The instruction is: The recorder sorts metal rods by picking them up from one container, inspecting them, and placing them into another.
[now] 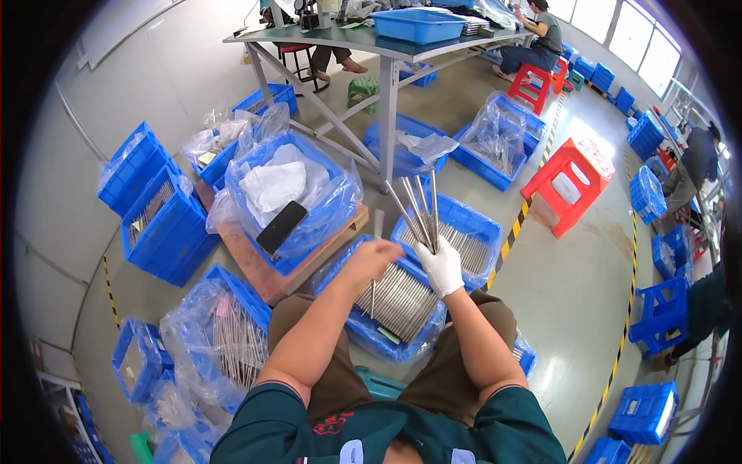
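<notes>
My right hand, in a white glove, is closed round a fanned bundle of several thin metal rods that point up and away from me. Beside it on the left, my bare left hand is slightly blurred. One metal rod sticks up from its fingers, and its lower end shows beneath the hand. Both hands are above a plastic-lined blue crate between my knees, where many rods lie side by side. Just beyond, a second blue crate holds more rods, partly behind my right hand.
To the left, a lined blue crate with white wrapping and a black phone rests on a pallet. Bagged rods fill a crate nearer me. A red stool stands right, a green-topped table ahead. Other people sit farther off.
</notes>
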The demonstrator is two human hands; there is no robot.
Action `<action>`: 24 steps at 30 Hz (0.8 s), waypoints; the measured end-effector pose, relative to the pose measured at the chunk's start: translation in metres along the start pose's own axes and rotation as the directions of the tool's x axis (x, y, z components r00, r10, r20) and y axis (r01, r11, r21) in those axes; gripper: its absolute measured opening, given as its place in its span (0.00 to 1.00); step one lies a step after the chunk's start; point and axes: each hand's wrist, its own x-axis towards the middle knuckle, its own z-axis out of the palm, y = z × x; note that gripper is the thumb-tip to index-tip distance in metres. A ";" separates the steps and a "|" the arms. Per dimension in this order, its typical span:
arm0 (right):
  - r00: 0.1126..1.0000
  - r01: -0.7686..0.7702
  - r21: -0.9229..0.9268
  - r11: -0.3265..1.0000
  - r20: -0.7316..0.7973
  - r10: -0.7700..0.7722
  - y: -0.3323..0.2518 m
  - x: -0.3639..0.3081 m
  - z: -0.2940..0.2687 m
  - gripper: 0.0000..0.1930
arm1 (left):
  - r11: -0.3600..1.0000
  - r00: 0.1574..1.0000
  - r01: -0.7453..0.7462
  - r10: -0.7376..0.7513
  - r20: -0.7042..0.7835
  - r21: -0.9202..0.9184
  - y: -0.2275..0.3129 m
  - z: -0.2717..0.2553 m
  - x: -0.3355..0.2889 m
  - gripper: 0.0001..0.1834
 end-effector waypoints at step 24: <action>0.922 -0.301 0.193 0.934 0.309 0.233 -0.018 -0.024 0.008 0.08 | 0.661 0.982 -0.191 0.123 -0.145 -0.726 -0.011 -0.023 0.028 0.16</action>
